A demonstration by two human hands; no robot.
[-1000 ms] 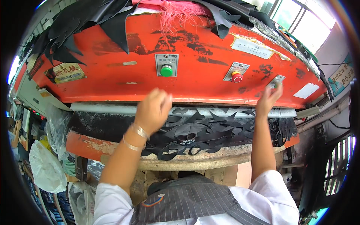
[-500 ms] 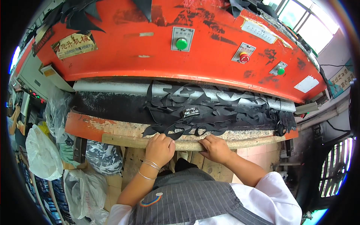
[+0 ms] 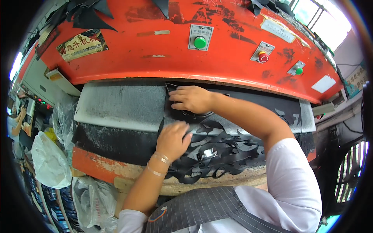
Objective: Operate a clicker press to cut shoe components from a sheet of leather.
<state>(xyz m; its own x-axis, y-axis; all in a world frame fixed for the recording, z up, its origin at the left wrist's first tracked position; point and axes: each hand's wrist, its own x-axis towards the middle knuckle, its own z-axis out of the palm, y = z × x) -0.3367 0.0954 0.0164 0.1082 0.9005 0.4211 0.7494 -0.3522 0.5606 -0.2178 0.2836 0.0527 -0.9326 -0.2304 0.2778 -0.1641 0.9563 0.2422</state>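
Observation:
Below the red press beam, my right hand (image 3: 191, 99) grips what looks like a thin-edged metal cutting die (image 3: 196, 115), its fingers curled over the left part; hand and forearm hide most of it. The die rests on a sheet of black material (image 3: 260, 103) spread over a pale cutting board (image 3: 120, 105). Nearer to me, my left hand (image 3: 173, 140) hovers by the sheet's left edge, thumb apart from the blurred fingers, with nothing visible in it. Black cut-out scraps (image 3: 225, 149) lie tangled along the front, with a small black piece bearing white marks (image 3: 210, 153) among them.
The red beam (image 3: 136, 58) carries a large green button (image 3: 199, 42), a red knob (image 3: 263, 57) and a smaller green button (image 3: 298, 71). A wooden strip (image 3: 178, 189) runs along the front edge. Plastic bags (image 3: 50, 159) stand at left; more black scraps (image 3: 87, 15) lie on top.
Both hands have left the wooden front strip. My right hand has reached under the beam to the die; my left has moved up over the scraps. More of the pale board shows.

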